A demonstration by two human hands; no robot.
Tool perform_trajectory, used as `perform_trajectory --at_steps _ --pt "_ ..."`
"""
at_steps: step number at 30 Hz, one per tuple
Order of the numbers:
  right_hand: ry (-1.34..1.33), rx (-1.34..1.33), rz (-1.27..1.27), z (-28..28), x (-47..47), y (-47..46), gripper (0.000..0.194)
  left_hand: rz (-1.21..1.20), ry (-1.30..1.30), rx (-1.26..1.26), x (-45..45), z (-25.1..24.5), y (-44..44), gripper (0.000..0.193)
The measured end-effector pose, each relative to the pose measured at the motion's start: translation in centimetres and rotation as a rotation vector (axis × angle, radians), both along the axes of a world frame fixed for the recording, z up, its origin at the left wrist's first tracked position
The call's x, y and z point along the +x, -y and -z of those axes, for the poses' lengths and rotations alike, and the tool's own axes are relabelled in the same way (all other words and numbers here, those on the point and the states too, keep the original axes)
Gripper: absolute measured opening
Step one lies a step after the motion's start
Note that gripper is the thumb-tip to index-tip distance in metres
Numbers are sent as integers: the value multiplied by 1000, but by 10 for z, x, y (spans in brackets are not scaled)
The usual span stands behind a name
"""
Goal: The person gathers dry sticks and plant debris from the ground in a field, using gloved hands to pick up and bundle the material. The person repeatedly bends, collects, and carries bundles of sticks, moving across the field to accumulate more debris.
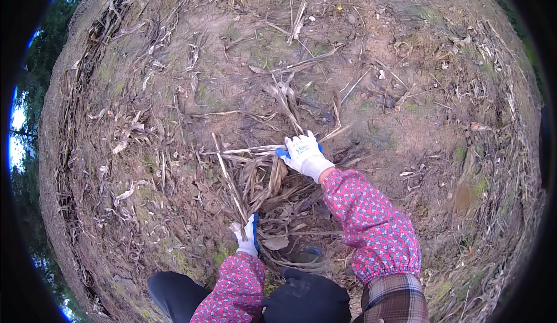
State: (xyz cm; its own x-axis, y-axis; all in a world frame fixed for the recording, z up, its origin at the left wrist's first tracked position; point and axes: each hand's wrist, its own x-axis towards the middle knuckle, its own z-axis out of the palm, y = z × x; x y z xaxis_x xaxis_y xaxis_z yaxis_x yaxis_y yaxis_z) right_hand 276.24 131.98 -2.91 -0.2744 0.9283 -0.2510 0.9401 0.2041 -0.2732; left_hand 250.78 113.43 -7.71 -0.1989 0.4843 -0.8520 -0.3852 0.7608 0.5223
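My left hand (246, 235), in a white glove with a blue palm, is closed on a bundle of dry corn stalks (233, 183) that points up and away. Farther forward and to the right, my right hand (302, 151), gloved the same way, reaches down over dry stalks, its fingers curled around the base of a leafy stalk (286, 101). Between the hands lies a loose heap of dry stalks and leaves (278, 201). Flowered sleeve covers reach to both wrists. The palm side of my right hand is hidden.
Brown soil (417, 149) with scattered dry leaves and moss surrounds the heap. A long row of dry stalks (69, 118) runs along the left side. My knees in dark trousers (307, 299) show at the bottom, with a shoe tip (311, 253) by the heap. Trees stand beyond the left edge.
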Motion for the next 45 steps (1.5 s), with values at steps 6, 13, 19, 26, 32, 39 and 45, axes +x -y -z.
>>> perform_trajectory --at_steps 6,13,19,26,32,39,45 --pt "-199 -198 327 -5 -3 116 59 -203 413 44 -9 6 0 49" --pt "-629 -346 188 -42 -105 118 50 -264 563 356 -17 -23 -23 51" --pt "-243 -426 -187 -25 -109 53 39 -56 -468 -187 -22 10 -28 79" --pt "-104 293 181 -21 1 -135 69 485 -845 -308 -23 17 -34 84" --pt "120 71 297 21 -7 -181 93 505 -1073 -348 -17 16 -31 76" --pt "45 1 223 21 -48 -111 45 462 -998 -291 -17 12 -36 81" --pt "-516 -210 160 19 -50 47 59 360 -818 -240 -14 4 -38 74"
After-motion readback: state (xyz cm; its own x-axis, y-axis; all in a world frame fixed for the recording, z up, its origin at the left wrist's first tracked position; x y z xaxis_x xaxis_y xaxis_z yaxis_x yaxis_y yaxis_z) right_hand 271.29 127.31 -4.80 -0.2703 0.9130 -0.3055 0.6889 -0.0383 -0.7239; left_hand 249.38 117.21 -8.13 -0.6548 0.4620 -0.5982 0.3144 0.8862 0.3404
